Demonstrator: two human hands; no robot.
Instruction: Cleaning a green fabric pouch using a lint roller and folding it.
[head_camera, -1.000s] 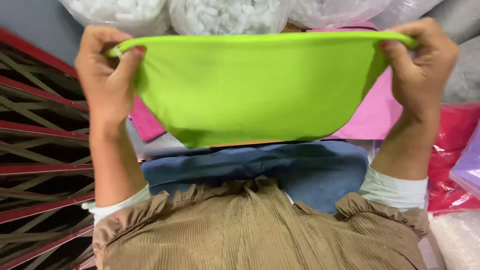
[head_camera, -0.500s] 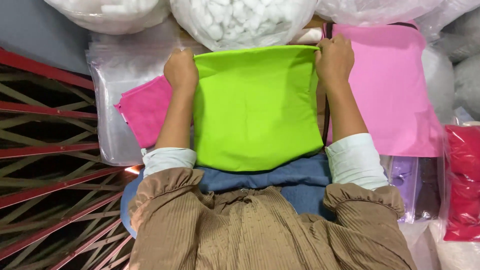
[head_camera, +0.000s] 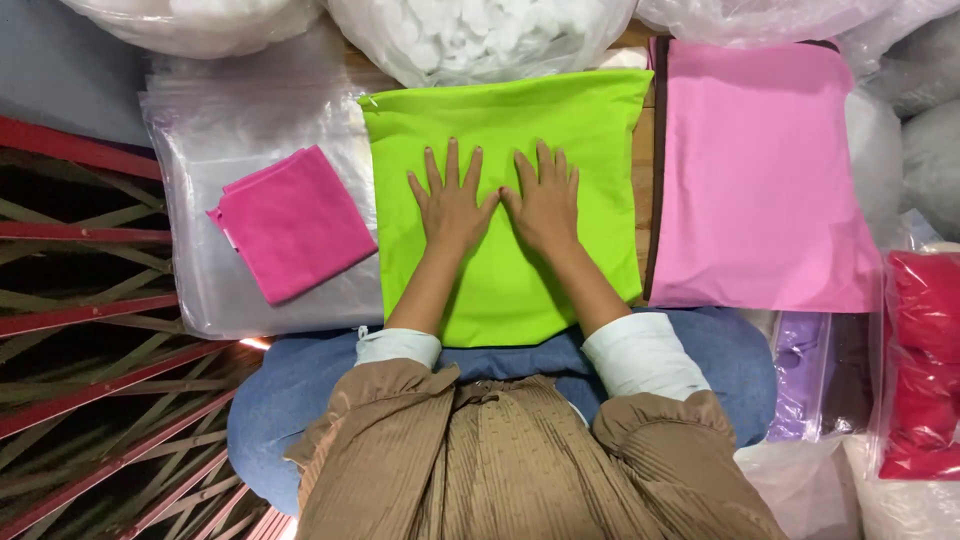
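Observation:
A lime-green fabric bag (head_camera: 500, 130) lies flat in front of me, its lower edge over my blue-jeaned lap (head_camera: 300, 370). My left hand (head_camera: 450, 200) and my right hand (head_camera: 545, 200) rest palm down on its middle, side by side, fingers spread, thumbs almost touching. Neither hand grips anything. A folded magenta cloth (head_camera: 295, 220) lies to the left on a stack of clear plastic bags (head_camera: 200, 140). A larger pink fabric bag (head_camera: 750, 170) lies flat to the right, touching the green one's edge.
Big clear sacks of white stuffing (head_camera: 480, 35) crowd the far edge. Red metal grating (head_camera: 90, 300) runs along the left. Packs of red (head_camera: 920, 360) and purple fabric (head_camera: 800, 380) sit at the right, beside my knee.
The green bag was held up stretched between both hands, then laid down flat. Both hands let go of its top corners and now press flat on its middle.

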